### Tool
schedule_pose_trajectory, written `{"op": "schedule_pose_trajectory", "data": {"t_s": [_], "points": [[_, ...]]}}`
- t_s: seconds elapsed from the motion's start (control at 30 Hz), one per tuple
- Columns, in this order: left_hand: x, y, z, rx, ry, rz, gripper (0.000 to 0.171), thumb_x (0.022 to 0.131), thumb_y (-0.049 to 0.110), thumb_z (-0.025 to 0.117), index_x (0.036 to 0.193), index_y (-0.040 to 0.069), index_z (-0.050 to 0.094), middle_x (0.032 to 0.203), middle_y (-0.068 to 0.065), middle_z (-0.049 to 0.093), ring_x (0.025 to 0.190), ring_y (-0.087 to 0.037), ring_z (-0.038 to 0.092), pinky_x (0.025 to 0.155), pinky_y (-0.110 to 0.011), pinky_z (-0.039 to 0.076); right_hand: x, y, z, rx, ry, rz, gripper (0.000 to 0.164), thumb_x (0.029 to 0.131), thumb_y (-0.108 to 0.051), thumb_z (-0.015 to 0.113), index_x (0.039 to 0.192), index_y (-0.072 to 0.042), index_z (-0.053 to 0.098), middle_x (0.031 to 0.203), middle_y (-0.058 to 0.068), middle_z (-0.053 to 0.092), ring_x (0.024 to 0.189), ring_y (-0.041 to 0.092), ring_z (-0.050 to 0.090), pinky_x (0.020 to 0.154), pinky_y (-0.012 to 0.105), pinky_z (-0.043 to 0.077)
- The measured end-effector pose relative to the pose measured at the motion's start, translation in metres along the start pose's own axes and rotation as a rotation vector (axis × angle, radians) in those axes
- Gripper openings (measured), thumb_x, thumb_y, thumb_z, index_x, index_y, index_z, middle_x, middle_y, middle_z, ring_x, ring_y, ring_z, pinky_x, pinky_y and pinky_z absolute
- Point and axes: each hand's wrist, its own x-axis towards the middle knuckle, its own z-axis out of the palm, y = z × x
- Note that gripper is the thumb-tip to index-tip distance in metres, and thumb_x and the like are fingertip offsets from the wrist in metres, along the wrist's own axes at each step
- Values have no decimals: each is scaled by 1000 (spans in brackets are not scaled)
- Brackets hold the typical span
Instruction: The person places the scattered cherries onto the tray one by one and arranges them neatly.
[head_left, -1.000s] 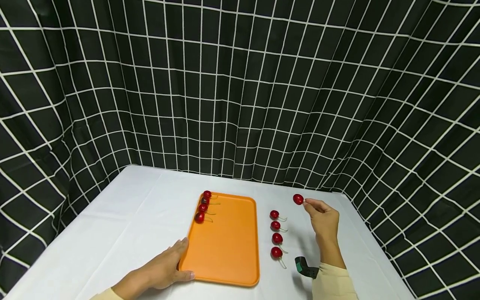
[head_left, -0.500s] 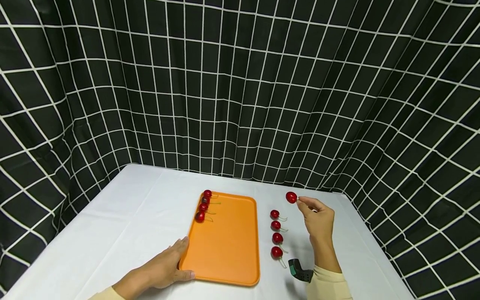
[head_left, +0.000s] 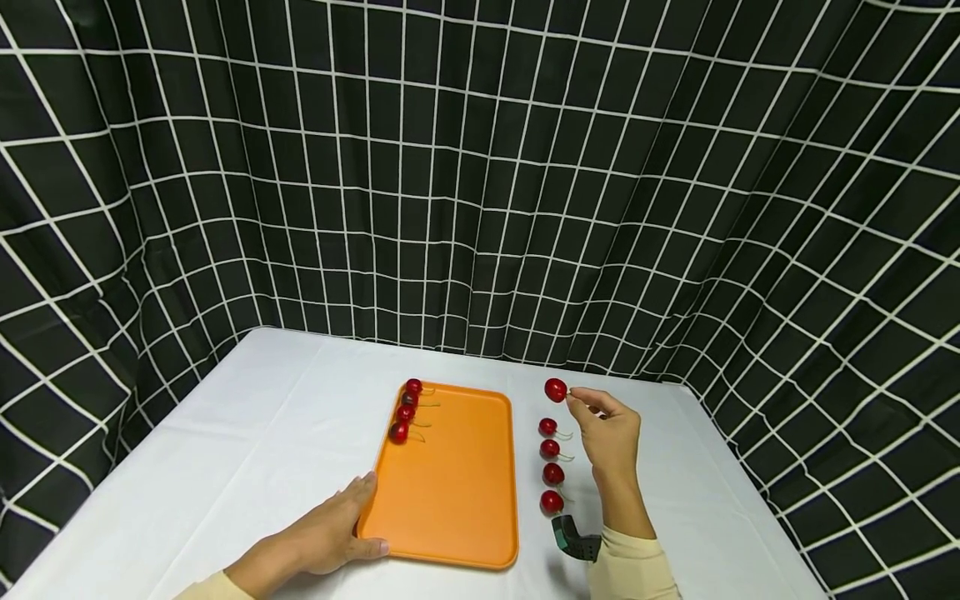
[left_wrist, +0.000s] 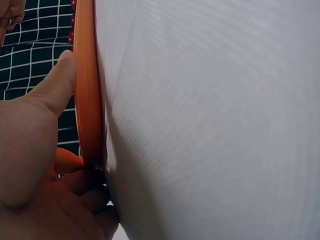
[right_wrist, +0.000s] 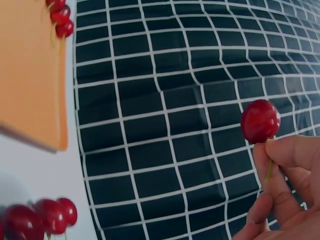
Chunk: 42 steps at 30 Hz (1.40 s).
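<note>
My right hand (head_left: 611, 429) pinches a red cherry (head_left: 556, 390) by its thin stem, between thumb and forefinger. The fruit hangs beyond the fingertips, raised above the table, and shows closely in the right wrist view, a glossy cherry (right_wrist: 260, 121) over a green stem. At the near left corner of an orange tray (head_left: 450, 500), my left hand (head_left: 326, 529) grips the rim, thumb on the near edge and fingers along the left side. In the left wrist view, the left hand (left_wrist: 30, 145) lies against the side of the tray (left_wrist: 89, 90).
Several cherries (head_left: 406, 413) line the tray's far left edge, stems pointing right. Another column of cherries (head_left: 553, 474) lies on the white table (head_left: 315, 417) right of the tray. A black wrist device (head_left: 576, 542) sits beside the right sleeve. Dark gridded cloth (head_left: 450, 167) hangs behind.
My right hand has carried the pinched cherry leftward, from right of the cherry column to above its far end. The left hand and tray have stayed in place.
</note>
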Motion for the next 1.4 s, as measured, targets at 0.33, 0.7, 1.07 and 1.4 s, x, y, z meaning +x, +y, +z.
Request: {"op": "schedule_pose_trajectory", "data": {"t_s": [0.33, 0.7, 1.07, 1.4], "points": [[0, 0, 1, 0, -1, -2, 104, 81, 54, 69, 146, -13, 22, 153, -29, 17, 140, -45, 13, 109, -64, 11, -15, -14, 22, 30, -51, 5, 8, 85, -7, 75, 89, -1, 77, 76, 10, 65, 78, 18, 47, 48, 21, 35], [-1, -1, -1, -8, 0, 10, 106, 80, 54, 69, 146, -13, 21, 153, -30, 15, 141, -45, 12, 109, -64, 10, -32, -26, 55, 73, -93, -14, 5, 82, 0, 75, 86, 1, 76, 76, 10, 67, 70, 15, 47, 48, 20, 32], [-1, 0, 0, -6, 2, 7, 106, 79, 55, 69, 146, -13, 22, 153, -30, 16, 140, -45, 13, 109, -63, 10, -51, -22, 96, 122, -175, -33, 5, 80, 2, 75, 83, -2, 77, 76, 6, 70, 78, 25, 47, 48, 21, 29], [-2, 0, -1, 19, 14, 24, 105, 81, 56, 68, 145, -14, 23, 152, -30, 17, 140, -46, 14, 109, -63, 12, -63, -1, 130, 69, -255, -18, 3, 79, -3, 77, 82, -5, 77, 82, 1, 71, 83, 27, 51, 61, 28, 40]]}}
